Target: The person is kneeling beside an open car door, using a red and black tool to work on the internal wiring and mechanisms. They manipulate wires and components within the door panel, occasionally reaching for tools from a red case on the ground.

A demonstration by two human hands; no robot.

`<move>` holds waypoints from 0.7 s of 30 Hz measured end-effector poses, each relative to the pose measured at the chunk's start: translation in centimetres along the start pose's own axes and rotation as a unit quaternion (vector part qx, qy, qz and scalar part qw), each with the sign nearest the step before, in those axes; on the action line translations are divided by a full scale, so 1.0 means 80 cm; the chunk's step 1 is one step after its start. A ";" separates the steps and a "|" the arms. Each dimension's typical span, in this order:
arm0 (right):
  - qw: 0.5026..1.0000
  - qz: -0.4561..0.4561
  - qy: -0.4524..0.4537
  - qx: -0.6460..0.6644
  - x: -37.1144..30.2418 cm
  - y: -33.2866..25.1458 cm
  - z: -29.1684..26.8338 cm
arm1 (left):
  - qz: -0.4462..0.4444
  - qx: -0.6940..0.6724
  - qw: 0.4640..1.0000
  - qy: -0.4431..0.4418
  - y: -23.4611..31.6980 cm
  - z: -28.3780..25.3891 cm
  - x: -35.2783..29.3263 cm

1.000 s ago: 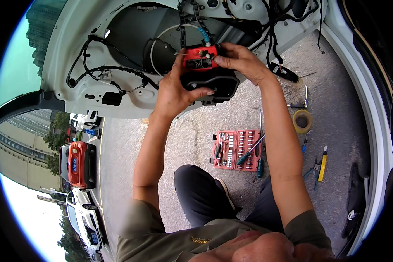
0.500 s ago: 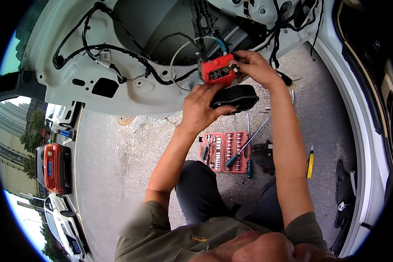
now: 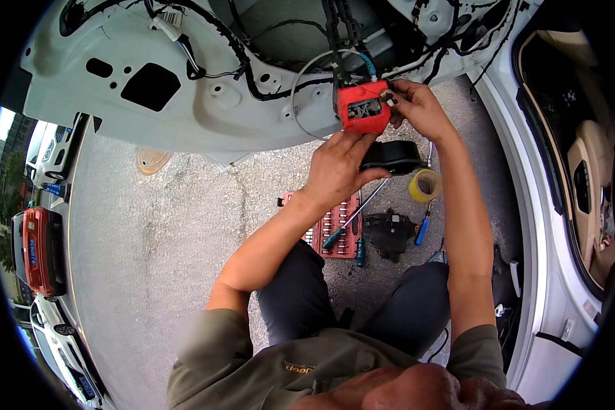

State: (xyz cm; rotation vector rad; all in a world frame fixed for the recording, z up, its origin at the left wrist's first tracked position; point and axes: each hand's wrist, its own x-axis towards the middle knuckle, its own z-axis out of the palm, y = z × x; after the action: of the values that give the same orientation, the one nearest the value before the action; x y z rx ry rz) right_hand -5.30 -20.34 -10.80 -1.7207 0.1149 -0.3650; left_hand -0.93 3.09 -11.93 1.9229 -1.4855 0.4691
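A red box-shaped housing (image 3: 367,124) with an opening that bares dark metal inside sits at the lower edge of the grey door shell (image 3: 205,113). Beneath it, my left hand (image 3: 338,171) is closed round a thick black curved plastic part (image 3: 398,154), fingertips touching the housing's underside. The thumb runs below the black part. My right hand (image 3: 422,113) is at the housing's right side, its thumb and forefinger pinching a small dark piece with a white tip (image 3: 389,100). Behind the housing rises a black bracket (image 3: 339,31), with a blue-sleeved cable (image 3: 369,65) beside it.
On the ground below my hands lie a red socket-set case (image 3: 352,244), a black moulded part (image 3: 389,236), a yellow tape roll (image 3: 417,188) and a blue-handled tool (image 3: 423,232). A thin pale cable (image 3: 294,106) loops left of the housing. A white car sill (image 3: 526,246) borders the right.
The view has shifted, so the hands, the housing and the door shell appear farther right or higher. The tape roll and blue-handled tool now show beside my right forearm. Both hands keep their grip.
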 end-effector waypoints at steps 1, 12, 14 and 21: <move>1.000 0.018 0.003 -0.009 -0.006 0.004 -0.001 | 0.001 -0.007 1.000 0.002 -0.002 0.006 -0.001; 0.993 -0.012 0.103 -0.053 -0.066 0.052 0.027 | -0.003 -0.023 0.998 -0.054 -0.019 0.041 -0.018; 0.991 -0.021 0.102 -0.083 -0.064 0.067 0.026 | 0.005 -0.028 0.998 -0.060 -0.020 0.046 -0.020; 0.994 0.000 0.082 -0.078 -0.057 0.081 0.026 | -0.027 -0.021 0.996 -0.080 -0.026 0.055 -0.024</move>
State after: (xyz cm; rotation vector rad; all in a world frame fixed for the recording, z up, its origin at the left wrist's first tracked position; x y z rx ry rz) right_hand -8.12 -18.29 -18.19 -1.8439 0.2688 -0.5098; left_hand -0.01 1.75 -16.87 2.0008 -1.5277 0.2619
